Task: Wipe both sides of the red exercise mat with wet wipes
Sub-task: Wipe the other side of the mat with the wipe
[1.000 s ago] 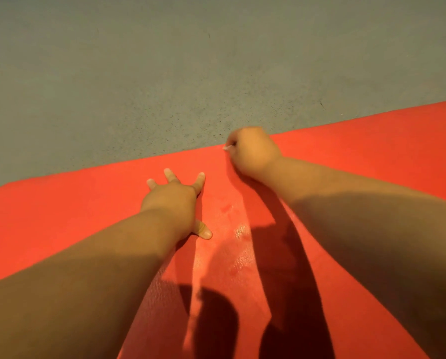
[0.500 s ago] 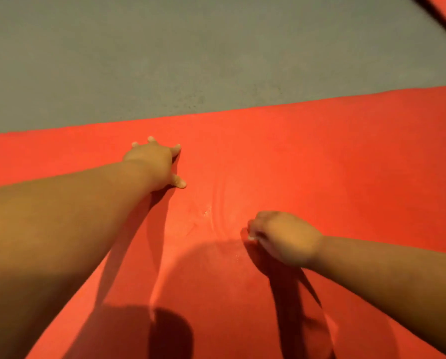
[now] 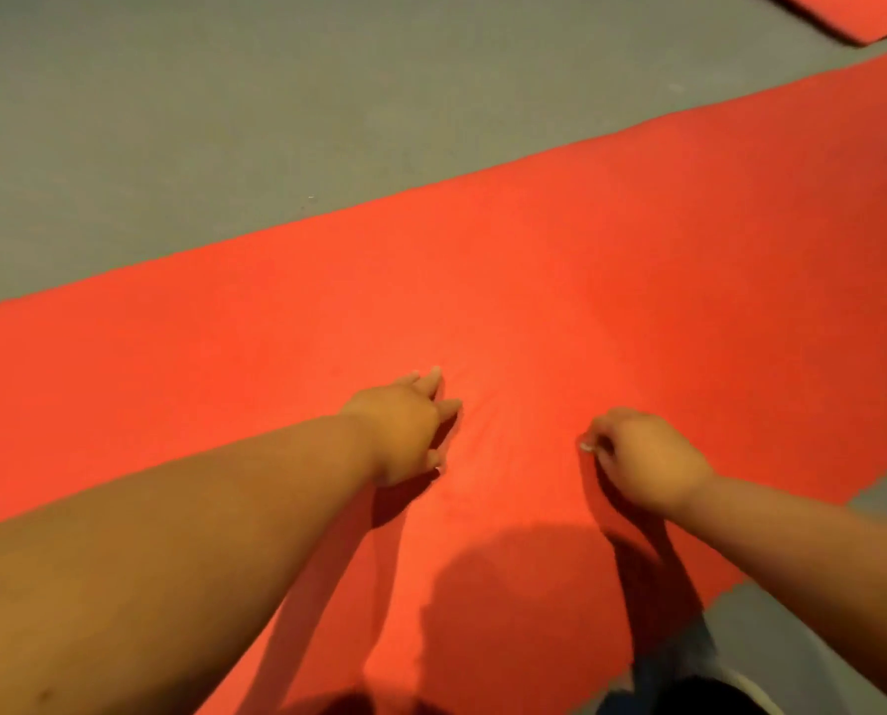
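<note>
The red exercise mat (image 3: 560,281) lies flat on the grey floor and runs diagonally from lower left to upper right. My left hand (image 3: 405,430) rests flat on the mat with its fingers straight and spread. My right hand (image 3: 642,461) is curled into a fist on the mat a little to the right. A small white bit of wet wipe (image 3: 585,446) shows at its fingertips; the rest of the wipe is hidden under the hand.
Grey floor (image 3: 224,121) lies beyond the mat's far edge and shows again at the lower right (image 3: 792,627). A corner of another red mat (image 3: 859,18) sits at the top right. Shadows of my arms and head fall on the near part of the mat.
My right hand with the wipe has drawn back from the mat's far edge toward me. My left hand stayed pressed on the mat. The view swung, showing more mat to the right.
</note>
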Tool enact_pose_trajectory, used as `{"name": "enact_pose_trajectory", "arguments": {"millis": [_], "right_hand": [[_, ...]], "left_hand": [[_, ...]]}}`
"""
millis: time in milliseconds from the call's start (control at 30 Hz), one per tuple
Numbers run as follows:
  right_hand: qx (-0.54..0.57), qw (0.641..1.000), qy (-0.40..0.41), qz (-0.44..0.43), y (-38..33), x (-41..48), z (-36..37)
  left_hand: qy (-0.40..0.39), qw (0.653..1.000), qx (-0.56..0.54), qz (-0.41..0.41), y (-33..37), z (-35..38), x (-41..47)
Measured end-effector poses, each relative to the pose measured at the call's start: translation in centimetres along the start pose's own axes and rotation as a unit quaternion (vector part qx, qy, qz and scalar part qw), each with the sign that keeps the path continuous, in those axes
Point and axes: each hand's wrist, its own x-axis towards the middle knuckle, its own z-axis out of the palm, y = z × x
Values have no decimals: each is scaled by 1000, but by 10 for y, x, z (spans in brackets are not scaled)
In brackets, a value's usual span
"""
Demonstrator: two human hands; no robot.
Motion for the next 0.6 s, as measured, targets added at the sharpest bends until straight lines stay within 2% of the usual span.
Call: {"name": "enact_pose_trajectory", "arguments": {"millis": [67, 133, 200, 267, 300, 333, 367, 500, 567, 600], "right_hand": [[-21, 991, 40, 122, 41, -2, -9], [-28, 989, 50, 134, 43, -12, -6], [8, 999, 17, 51, 19, -30, 9], [56, 995, -24, -77, -2, -60, 22], [65, 990, -45, -114, 3, -70, 26], [72, 990, -48, -114, 19, -74, 25], [80, 993, -31, -84, 43, -73, 24], [87, 984, 72, 135, 141, -61, 1], [77, 978, 95, 166, 151, -60, 1], [81, 981, 101, 144, 143, -62, 5]], "left_hand": [[-4, 1000, 5, 5, 28, -2, 8], [-15, 1000, 13, 14, 56, 0, 18], [-25, 999, 17, 12, 81, 0, 31], [-47, 999, 0, -9, 102, -6, 41], [-63, 998, -7, -24, 111, -10, 46], [-81, 996, -6, -39, 120, -14, 51], [-95, 994, -1, -55, 128, -16, 56], [-138, 984, 35, -105, 157, -16, 68], [-143, 981, 28, -126, 166, -9, 69], [-139, 980, 9, -141, 167, -5, 69]]}}
